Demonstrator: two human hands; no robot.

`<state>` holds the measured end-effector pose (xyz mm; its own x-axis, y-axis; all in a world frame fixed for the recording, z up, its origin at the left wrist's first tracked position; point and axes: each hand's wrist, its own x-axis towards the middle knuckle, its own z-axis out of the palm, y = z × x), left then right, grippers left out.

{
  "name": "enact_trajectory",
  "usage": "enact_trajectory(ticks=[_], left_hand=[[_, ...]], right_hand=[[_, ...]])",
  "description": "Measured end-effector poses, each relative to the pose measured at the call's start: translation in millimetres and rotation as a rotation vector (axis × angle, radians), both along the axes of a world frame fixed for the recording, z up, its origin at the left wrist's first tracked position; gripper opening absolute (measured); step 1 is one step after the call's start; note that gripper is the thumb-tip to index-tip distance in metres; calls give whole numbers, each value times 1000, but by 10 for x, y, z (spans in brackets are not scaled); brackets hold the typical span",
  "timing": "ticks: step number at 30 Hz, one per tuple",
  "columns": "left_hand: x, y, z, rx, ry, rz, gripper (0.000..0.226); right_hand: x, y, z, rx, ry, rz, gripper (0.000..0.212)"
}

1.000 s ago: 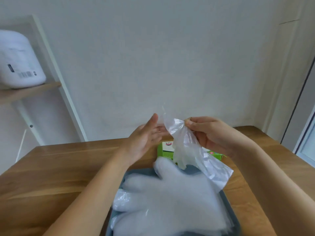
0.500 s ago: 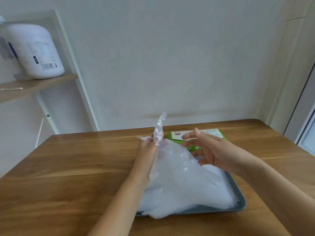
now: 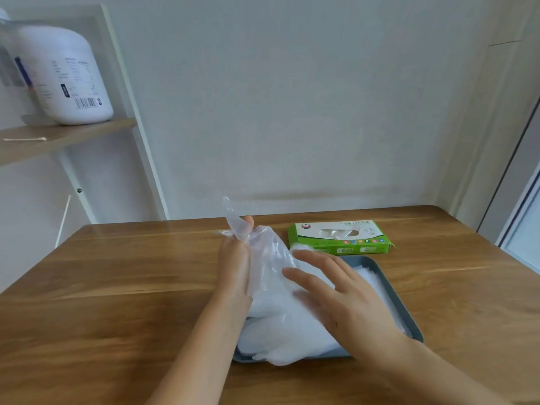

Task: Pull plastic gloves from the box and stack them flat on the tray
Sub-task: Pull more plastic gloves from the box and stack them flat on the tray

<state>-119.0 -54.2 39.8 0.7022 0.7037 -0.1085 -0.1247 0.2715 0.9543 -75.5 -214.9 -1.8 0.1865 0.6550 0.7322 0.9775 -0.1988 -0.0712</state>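
The left hand (image 3: 233, 270) pinched the glove (image 3: 268, 264) near its upper end while the right hand (image 3: 347, 302), fingers straight and spread, flattened it onto the tray (image 3: 410, 327) beneath them; clinging film might lift crooked on release.

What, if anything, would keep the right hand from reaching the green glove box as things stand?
Probably nothing, so yes. The right hand is open and holds nothing, above the gloves on the tray, and the green glove box lies just beyond its fingertips with nothing between.
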Motion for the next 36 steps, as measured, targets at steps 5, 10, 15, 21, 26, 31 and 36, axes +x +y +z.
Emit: enact_trajectory(ticks=[5,10,15,21,26,31,36], left_hand=[[84,76,-80,-61,-54,37,22],[126,246,-155,229,5,108,21],[103,297,-210,473,-36,228,7],[-86,19,11,611,-372,-46,46],[-80,-133,12,908,-290,-153,52],[-95,-111,57,791,-244,-283,53],[-149,51,133,676,-178,-389,24]], right_hand=[[-5,27,253,240,282,28,22],[187,-111,902,250,299,-154,19],[279,-98,1439,-167,95,-380,14],[49,126,1734,-459,-73,-418,21],[-55,290,1735,-569,-92,-337,20],[-76,297,1729,-524,-14,-252,19],[-25,157,1833,-396,403,-148,15]])
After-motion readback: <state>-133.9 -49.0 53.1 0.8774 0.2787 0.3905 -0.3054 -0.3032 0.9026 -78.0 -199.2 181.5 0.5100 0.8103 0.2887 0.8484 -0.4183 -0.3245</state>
